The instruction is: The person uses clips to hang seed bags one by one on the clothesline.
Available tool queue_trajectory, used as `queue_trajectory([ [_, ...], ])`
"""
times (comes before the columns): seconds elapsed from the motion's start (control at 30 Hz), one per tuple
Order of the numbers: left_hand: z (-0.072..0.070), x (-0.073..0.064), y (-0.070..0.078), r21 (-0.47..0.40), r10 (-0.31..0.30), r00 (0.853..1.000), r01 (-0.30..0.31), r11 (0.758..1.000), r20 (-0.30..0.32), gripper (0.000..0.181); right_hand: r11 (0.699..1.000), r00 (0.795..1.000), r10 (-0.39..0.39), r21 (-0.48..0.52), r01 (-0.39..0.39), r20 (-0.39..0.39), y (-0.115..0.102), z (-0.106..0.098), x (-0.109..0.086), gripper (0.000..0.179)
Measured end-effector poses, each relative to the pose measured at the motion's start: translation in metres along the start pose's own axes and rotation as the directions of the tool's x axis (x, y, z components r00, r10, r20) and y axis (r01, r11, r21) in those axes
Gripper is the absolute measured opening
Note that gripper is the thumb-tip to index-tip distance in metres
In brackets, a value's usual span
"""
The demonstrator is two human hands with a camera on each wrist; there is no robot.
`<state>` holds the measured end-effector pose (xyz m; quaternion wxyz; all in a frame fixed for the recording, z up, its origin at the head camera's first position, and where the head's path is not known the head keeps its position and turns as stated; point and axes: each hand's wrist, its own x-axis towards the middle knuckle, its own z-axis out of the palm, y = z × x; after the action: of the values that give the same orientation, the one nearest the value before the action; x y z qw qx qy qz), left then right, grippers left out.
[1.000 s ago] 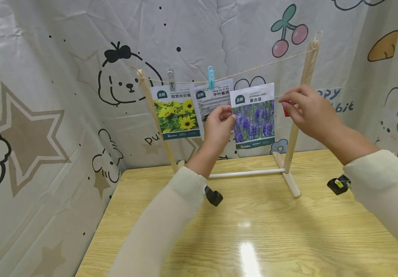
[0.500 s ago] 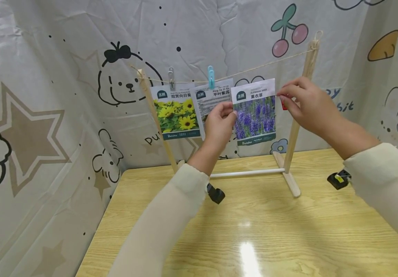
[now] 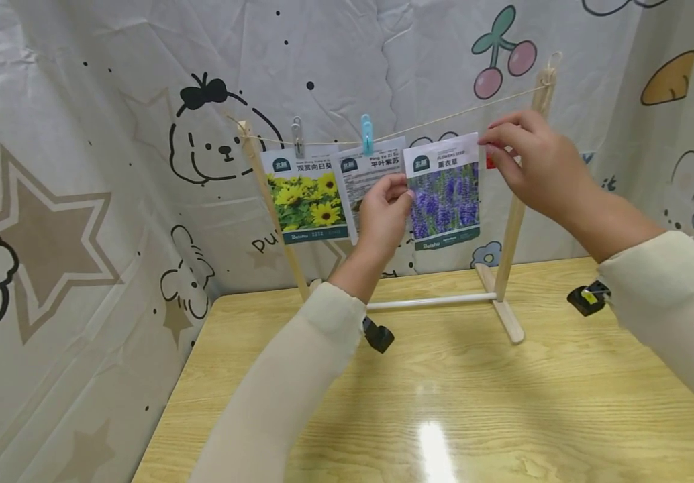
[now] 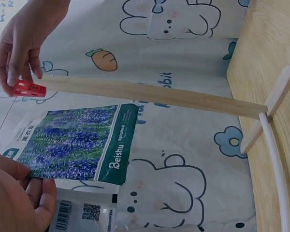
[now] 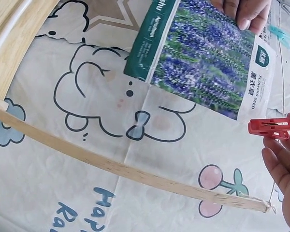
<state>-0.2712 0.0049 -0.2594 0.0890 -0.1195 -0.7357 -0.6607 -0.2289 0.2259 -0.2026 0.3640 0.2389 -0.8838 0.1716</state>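
My left hand [image 3: 385, 211] pinches the left edge of a seed packet [image 3: 445, 201] with purple lavender flowers, holding it upright just under the string. In my right hand [image 3: 534, 161] is a red clothespin [image 5: 270, 127], gripped between thumb and fingers close to the packet's top right corner. Left of the lavender packet, a sunflower seed packet [image 3: 307, 201] hangs from a grey clothespin [image 3: 297, 137]. Beside it a second packet [image 3: 364, 176], mostly text, hangs from a blue clothespin [image 3: 367, 134]; my left hand and the lavender packet partly cover it.
The string [image 3: 462, 111] runs between two wooden posts, the right post [image 3: 513, 228] taller in view. A white rod [image 3: 431, 302] joins their feet on the wooden table [image 3: 419, 402]. Behind hangs a printed curtain [image 3: 335, 60].
My left hand has raised the lavender packet slightly toward the string. My right hand has moved up and a little left with the red clothespin, nearer the packet's top corner.
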Motion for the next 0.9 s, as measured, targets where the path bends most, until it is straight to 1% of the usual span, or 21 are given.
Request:
queue_trajectory([
  [0.2, 0.000, 0.002, 0.000, -0.025, -0.012, 1.000, 0.012, 1.000, -0.007, 0.025, 1.000, 0.999, -0.003, 0.008, 0.003, -0.037, -0.004, -0.003, 0.011, 0.022],
  [0.43, 0.001, 0.003, 0.000, -0.006, -0.004, 1.000, 0.004, 1.000, -0.007, 0.025, 0.997, 0.998, 0.062, 0.043, -0.060, -0.031, -0.010, -0.005, 0.023, 0.026],
  [0.63, 0.002, 0.003, 0.000, -0.009, 0.003, 1.000, -0.003, 1.000, -0.025, 0.025, 0.991, 0.994, 0.107, 0.087, -0.103, -0.037, -0.011, -0.004, 0.031, 0.028],
  [0.9, 0.002, 0.005, 0.001, -0.004, 0.016, 1.000, -0.017, 1.000, -0.022, 0.026, 0.987, 0.991, 0.125, 0.107, -0.119, -0.055, -0.011, -0.005, 0.040, 0.030],
])
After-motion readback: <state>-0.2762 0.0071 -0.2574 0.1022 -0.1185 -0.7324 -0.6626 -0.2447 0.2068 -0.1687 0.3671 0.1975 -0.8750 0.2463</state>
